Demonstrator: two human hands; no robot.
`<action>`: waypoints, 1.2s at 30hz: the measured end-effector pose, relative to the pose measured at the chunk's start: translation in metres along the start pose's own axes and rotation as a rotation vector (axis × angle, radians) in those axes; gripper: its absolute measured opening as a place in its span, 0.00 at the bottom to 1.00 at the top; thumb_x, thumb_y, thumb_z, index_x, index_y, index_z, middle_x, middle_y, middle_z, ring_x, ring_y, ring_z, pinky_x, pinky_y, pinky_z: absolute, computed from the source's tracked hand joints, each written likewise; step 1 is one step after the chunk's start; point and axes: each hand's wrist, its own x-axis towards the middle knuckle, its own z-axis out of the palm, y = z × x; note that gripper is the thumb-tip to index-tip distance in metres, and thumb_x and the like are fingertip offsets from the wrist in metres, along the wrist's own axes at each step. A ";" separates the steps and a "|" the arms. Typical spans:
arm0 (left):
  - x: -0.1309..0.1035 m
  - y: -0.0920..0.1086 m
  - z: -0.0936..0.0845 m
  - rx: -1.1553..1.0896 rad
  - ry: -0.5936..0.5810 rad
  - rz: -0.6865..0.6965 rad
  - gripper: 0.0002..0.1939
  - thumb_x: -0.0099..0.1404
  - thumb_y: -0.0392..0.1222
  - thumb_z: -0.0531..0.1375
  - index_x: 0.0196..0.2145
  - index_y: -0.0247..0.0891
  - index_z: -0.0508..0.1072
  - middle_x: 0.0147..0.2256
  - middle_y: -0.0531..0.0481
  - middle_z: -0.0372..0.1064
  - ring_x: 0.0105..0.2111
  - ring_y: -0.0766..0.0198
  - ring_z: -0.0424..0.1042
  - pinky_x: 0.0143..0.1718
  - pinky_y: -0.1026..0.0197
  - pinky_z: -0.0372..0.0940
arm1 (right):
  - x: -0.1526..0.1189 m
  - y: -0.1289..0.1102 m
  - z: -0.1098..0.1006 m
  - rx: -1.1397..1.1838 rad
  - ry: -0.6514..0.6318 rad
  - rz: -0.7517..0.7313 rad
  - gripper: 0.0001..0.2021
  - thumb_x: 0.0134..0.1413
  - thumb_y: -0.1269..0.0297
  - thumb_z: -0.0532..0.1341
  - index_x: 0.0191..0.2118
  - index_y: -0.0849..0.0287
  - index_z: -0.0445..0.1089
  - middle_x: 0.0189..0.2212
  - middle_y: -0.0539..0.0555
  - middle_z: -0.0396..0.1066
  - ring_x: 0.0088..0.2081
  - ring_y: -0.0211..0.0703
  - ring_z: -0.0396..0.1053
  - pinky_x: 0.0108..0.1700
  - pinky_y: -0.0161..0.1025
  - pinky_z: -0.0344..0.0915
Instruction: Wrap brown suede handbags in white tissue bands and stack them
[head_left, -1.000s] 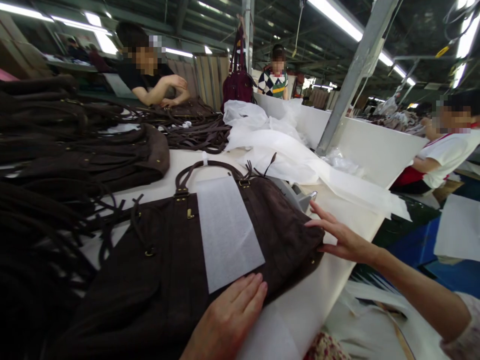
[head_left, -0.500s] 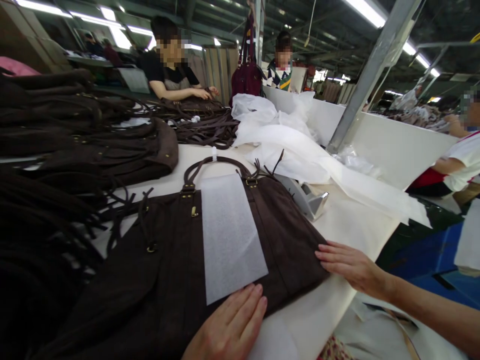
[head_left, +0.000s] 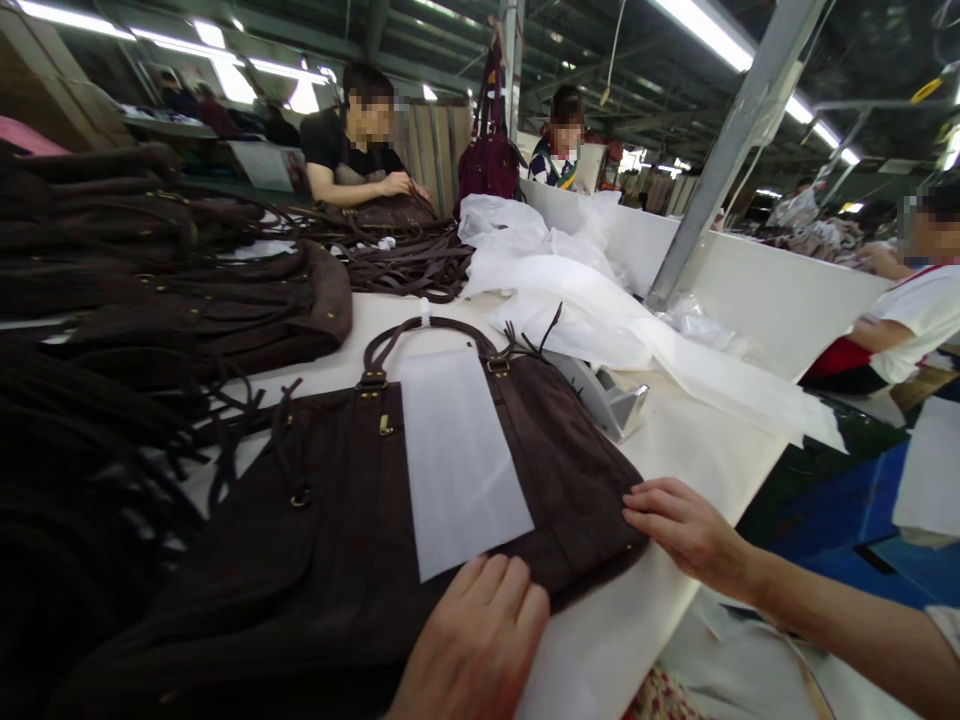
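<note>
A dark brown bag (head_left: 352,540) lies flat on the white table, its looped handles towards the far side. A strip of white paper (head_left: 465,470) lies across its middle. Near the paper's lower end, my left hand (head_left: 480,630) has its fingers curled over the bag's near edge; its thumb is hidden. My right hand (head_left: 682,525) holds the bag's right corner, fingers together and bent over the edge. A white tie (head_left: 425,312) goes round the handles.
Brown bags (head_left: 247,300) and straps are piled at the left. A grey tape dispenser (head_left: 615,400) stands beyond the bag, near white sheets (head_left: 585,290). A slanted metal post (head_left: 705,190) rises behind. Several people work around, one handling a brown bag (head_left: 394,210).
My left hand's fingers have gone from flat to curled at the bag's edge. My right hand's fingers have bent more over the corner. The paper's near end has shifted slightly away from me.
</note>
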 end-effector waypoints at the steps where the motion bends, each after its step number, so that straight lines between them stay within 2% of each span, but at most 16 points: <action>1: 0.012 0.007 0.001 0.011 -0.021 -0.011 0.09 0.65 0.32 0.52 0.38 0.36 0.71 0.42 0.45 0.72 0.43 0.54 0.71 0.45 0.48 0.69 | -0.003 0.000 0.004 -0.024 0.023 -0.020 0.18 0.63 0.72 0.52 0.56 0.54 0.67 0.46 0.59 0.73 0.50 0.51 0.67 0.49 0.51 0.69; 3: 0.035 0.018 0.005 0.041 -0.049 -0.006 0.08 0.65 0.35 0.55 0.42 0.36 0.69 0.45 0.44 0.69 0.42 0.54 0.69 0.43 0.49 0.69 | -0.007 0.002 0.009 -0.048 0.048 -0.043 0.17 0.64 0.71 0.52 0.56 0.55 0.67 0.45 0.58 0.74 0.50 0.51 0.67 0.48 0.51 0.69; 6: 0.056 0.029 0.018 0.051 -0.084 -0.013 0.08 0.66 0.37 0.56 0.44 0.38 0.66 0.41 0.47 0.67 0.37 0.57 0.69 0.34 0.53 0.68 | -0.005 0.003 0.006 -0.018 0.057 -0.056 0.17 0.64 0.70 0.52 0.55 0.56 0.68 0.43 0.58 0.74 0.50 0.50 0.68 0.49 0.50 0.69; 10: 0.053 0.037 0.033 -0.026 -0.091 -0.080 0.07 0.65 0.38 0.58 0.42 0.40 0.65 0.41 0.48 0.65 0.37 0.57 0.68 0.32 0.56 0.67 | -0.001 -0.004 -0.004 0.040 0.027 -0.078 0.16 0.63 0.72 0.53 0.53 0.55 0.68 0.42 0.57 0.75 0.50 0.49 0.67 0.50 0.48 0.69; 14: 0.045 0.040 0.036 -0.082 -0.097 -0.085 0.08 0.65 0.39 0.59 0.41 0.40 0.65 0.40 0.50 0.64 0.37 0.58 0.67 0.31 0.58 0.66 | -0.013 -0.017 0.000 0.081 0.019 -0.022 0.16 0.62 0.73 0.55 0.53 0.55 0.69 0.40 0.56 0.75 0.49 0.48 0.69 0.51 0.48 0.69; 17: 0.044 0.040 0.038 -0.069 -0.073 -0.037 0.08 0.64 0.40 0.61 0.39 0.40 0.64 0.39 0.50 0.64 0.36 0.59 0.66 0.30 0.58 0.63 | -0.030 -0.024 0.004 0.050 -0.014 0.018 0.18 0.63 0.72 0.53 0.56 0.57 0.66 0.46 0.59 0.74 0.53 0.49 0.67 0.53 0.48 0.67; 19: 0.045 0.041 0.039 -0.062 -0.056 -0.006 0.08 0.64 0.41 0.61 0.36 0.39 0.64 0.37 0.51 0.64 0.34 0.59 0.65 0.28 0.58 0.60 | -0.032 -0.025 -0.001 0.013 -0.095 0.023 0.18 0.62 0.72 0.52 0.56 0.58 0.66 0.49 0.60 0.72 0.55 0.50 0.66 0.53 0.49 0.66; 22: 0.044 0.042 0.042 -0.081 -0.043 0.026 0.08 0.65 0.41 0.61 0.33 0.40 0.62 0.36 0.52 0.63 0.34 0.60 0.64 0.26 0.58 0.57 | 0.000 -0.027 -0.025 -0.023 -0.238 0.091 0.12 0.61 0.71 0.53 0.44 0.57 0.72 0.39 0.57 0.76 0.43 0.47 0.73 0.45 0.44 0.68; 25: 0.043 0.042 0.044 -0.107 -0.055 0.027 0.09 0.64 0.42 0.61 0.33 0.40 0.62 0.36 0.53 0.63 0.35 0.60 0.64 0.26 0.57 0.55 | 0.070 -0.042 -0.060 -0.154 -0.302 0.229 0.08 0.61 0.64 0.56 0.36 0.56 0.74 0.23 0.51 0.73 0.28 0.44 0.73 0.34 0.40 0.68; 26: 0.042 0.042 0.044 -0.113 -0.064 0.023 0.09 0.64 0.41 0.62 0.33 0.40 0.63 0.36 0.53 0.63 0.35 0.60 0.64 0.26 0.57 0.55 | 0.095 -0.049 -0.069 -0.184 -0.248 0.218 0.09 0.62 0.62 0.56 0.39 0.55 0.74 0.25 0.51 0.74 0.29 0.44 0.73 0.35 0.40 0.68; 28: 0.041 0.041 0.044 -0.119 -0.072 0.014 0.08 0.64 0.41 0.61 0.33 0.40 0.63 0.36 0.53 0.63 0.35 0.60 0.64 0.26 0.57 0.54 | 0.134 -0.062 -0.076 -0.129 -0.001 0.167 0.15 0.64 0.60 0.53 0.53 0.53 0.68 0.40 0.54 0.76 0.41 0.47 0.74 0.44 0.44 0.69; 30: 0.040 0.042 0.044 -0.116 -0.058 0.005 0.07 0.65 0.40 0.60 0.33 0.40 0.63 0.35 0.52 0.63 0.34 0.60 0.64 0.25 0.57 0.53 | 0.145 -0.068 -0.060 -0.041 0.270 0.130 0.21 0.67 0.60 0.48 0.63 0.53 0.57 0.55 0.56 0.67 0.54 0.49 0.67 0.55 0.49 0.64; 32: 0.038 0.044 0.045 -0.107 -0.026 -0.001 0.07 0.66 0.40 0.59 0.32 0.40 0.63 0.35 0.52 0.63 0.34 0.60 0.64 0.24 0.57 0.53 | 0.128 -0.065 -0.025 0.003 0.446 0.092 0.24 0.67 0.61 0.43 0.66 0.56 0.50 0.61 0.58 0.59 0.60 0.51 0.60 0.61 0.55 0.56; 33: 0.038 0.046 0.044 -0.101 -0.007 0.002 0.07 0.66 0.40 0.59 0.31 0.40 0.63 0.34 0.52 0.63 0.33 0.61 0.64 0.24 0.57 0.53 | 0.114 -0.059 -0.004 -0.011 0.420 0.066 0.25 0.67 0.60 0.44 0.67 0.57 0.47 0.62 0.59 0.58 0.61 0.53 0.58 0.62 0.57 0.54; 35: 0.036 0.048 0.040 -0.084 0.018 0.022 0.07 0.65 0.40 0.59 0.31 0.39 0.64 0.34 0.52 0.64 0.33 0.62 0.65 0.25 0.58 0.56 | 0.083 -0.044 0.035 -0.060 0.351 0.124 0.27 0.67 0.60 0.46 0.68 0.59 0.44 0.62 0.61 0.56 0.62 0.54 0.56 0.62 0.59 0.52; 36: 0.035 0.048 0.036 -0.078 0.020 0.027 0.06 0.65 0.40 0.59 0.32 0.38 0.65 0.35 0.52 0.64 0.33 0.62 0.65 0.26 0.58 0.57 | 0.071 -0.037 0.048 -0.070 0.315 0.109 0.27 0.66 0.59 0.46 0.68 0.59 0.45 0.63 0.62 0.54 0.63 0.56 0.54 0.63 0.62 0.49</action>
